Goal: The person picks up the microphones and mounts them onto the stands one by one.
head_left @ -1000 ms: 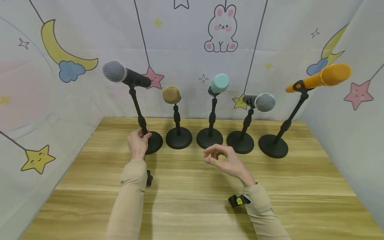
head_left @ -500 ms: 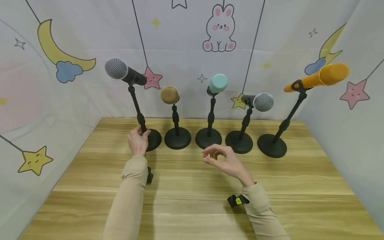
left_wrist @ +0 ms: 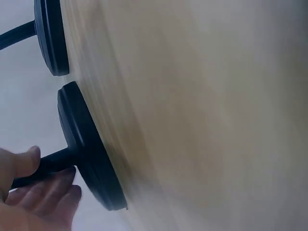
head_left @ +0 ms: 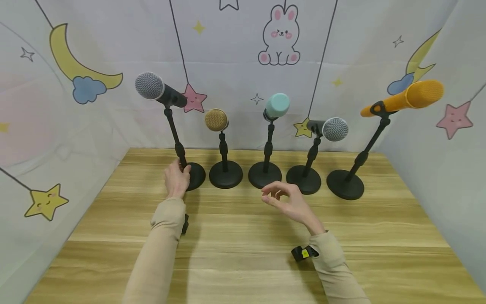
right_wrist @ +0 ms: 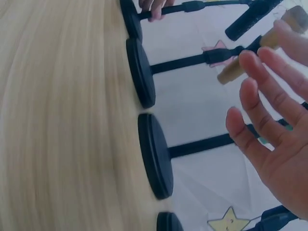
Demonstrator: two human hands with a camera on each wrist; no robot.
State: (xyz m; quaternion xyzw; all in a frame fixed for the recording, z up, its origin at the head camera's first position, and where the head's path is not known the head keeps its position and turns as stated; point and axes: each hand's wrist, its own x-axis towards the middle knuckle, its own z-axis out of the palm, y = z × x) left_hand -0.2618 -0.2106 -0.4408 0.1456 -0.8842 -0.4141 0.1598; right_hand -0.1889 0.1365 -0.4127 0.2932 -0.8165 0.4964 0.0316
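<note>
At the left end of a row of microphone stands, my left hand [head_left: 176,179] grips the pole of a black microphone stand [head_left: 176,135] low down, just above its round base. In the left wrist view the thumb lies on one side of the pole [left_wrist: 57,161] and the fingers are behind it. This stand bears a black microphone [head_left: 150,86] with a silver mesh head, pointing up-left. My right hand [head_left: 290,202] hovers in front of the middle stands, fingers loosely bent, holding nothing. Nearest it stand a mint-headed microphone [head_left: 277,105] and a silver-headed one [head_left: 335,129].
A gold-headed microphone [head_left: 216,120] on its stand is just right of the gripped one. An orange microphone [head_left: 423,94] on a tall stand ends the row at right. The bases stand close together on the wooden table [head_left: 235,253]. A patterned white cloth [head_left: 235,50] hangs behind.
The leftmost stand has shifted slightly back, toward the cloth, with my left hand on its pole, and its microphone now sits a little higher in view. The right hand has barely moved.
</note>
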